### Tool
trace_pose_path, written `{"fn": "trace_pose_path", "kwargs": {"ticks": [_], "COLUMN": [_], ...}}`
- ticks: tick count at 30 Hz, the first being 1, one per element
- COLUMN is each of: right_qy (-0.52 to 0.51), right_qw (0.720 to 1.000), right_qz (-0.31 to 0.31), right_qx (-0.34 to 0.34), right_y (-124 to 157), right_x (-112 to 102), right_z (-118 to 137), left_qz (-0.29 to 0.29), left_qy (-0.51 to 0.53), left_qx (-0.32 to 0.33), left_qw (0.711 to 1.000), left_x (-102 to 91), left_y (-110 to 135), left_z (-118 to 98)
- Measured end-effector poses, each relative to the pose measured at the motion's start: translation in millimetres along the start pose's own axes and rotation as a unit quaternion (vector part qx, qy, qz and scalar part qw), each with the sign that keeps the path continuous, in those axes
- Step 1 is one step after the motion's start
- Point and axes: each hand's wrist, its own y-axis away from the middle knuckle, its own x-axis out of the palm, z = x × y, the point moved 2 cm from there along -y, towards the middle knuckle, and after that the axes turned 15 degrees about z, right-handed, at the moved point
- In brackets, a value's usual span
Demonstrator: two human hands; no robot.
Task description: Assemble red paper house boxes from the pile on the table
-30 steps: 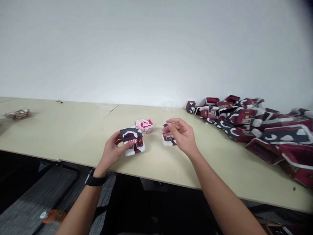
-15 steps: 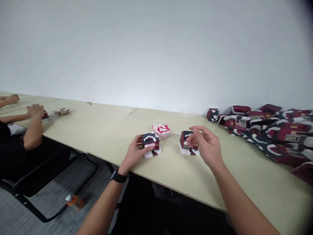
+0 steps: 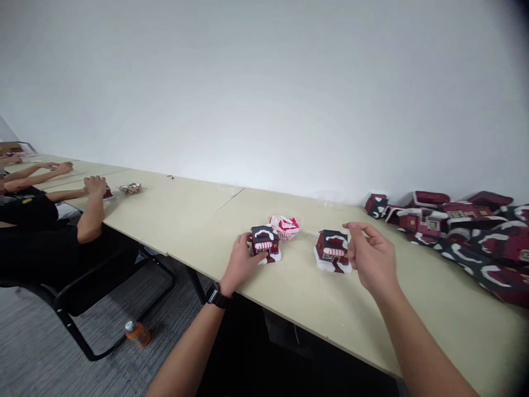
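A small dark-red house model (image 3: 273,247) with a dark roof, white snow trim and a red-and-white striped awning stands on a white base. My left hand (image 3: 242,258) grips its left side, thumb at the front and fingers behind. To its right is a second, similar house (image 3: 330,259), upright on the table, also with a striped awning on its front. My right hand (image 3: 374,256) is just beside that house's right edge, its fingers loosely bent and apart, with nothing visible in them. Behind the houses sits a clear bowl (image 3: 300,227) of red-and-white striped pieces.
A heap of similar houses (image 3: 487,237) lies on the table's right side against the wall. Leftward, co-workers' hands (image 3: 96,186) work near a bowl of small brown pieces (image 3: 130,188). An orange bottle (image 3: 138,333) is on the floor by a black chair (image 3: 70,325).
My right hand has drawn back to the right from the second house, uncovering its striped awning. My left hand stays on the first house. The view has shifted left.
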Motion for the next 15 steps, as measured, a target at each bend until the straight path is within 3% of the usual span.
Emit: {"fn": "trace_pose_path", "kwargs": {"ticks": [5,8,10,12,15], "right_qy": [-0.007,0.048,0.061,0.060,0.082], "right_qw": [0.999,0.993,0.986,0.977,0.954], "right_qz": [0.009,-0.014,-0.022,-0.017,-0.013], "right_qx": [-0.049,-0.107,-0.152,-0.206,-0.289], "right_y": [-4.2,-8.8,-7.6,2.3,35.1], "right_x": [-9.3,-18.9,-23.2,-25.7,-34.3], "right_z": [-3.0,2.0,15.2,39.7,91.7], "left_qz": [0.019,-0.075,-0.138,-0.163,-0.216], "left_qy": [0.071,0.075,0.106,0.153,0.190], "left_qx": [0.010,0.020,0.078,0.186,0.336], "left_qw": [0.997,0.994,0.982,0.957,0.897], "left_x": [-1.1,-14.5,-29.1,-47.6,-85.8], "left_y": [2.4,13.1,23.0,37.1,77.6], "left_z": [7.6,-6.2,-33.9,-73.6,-128.1]}}
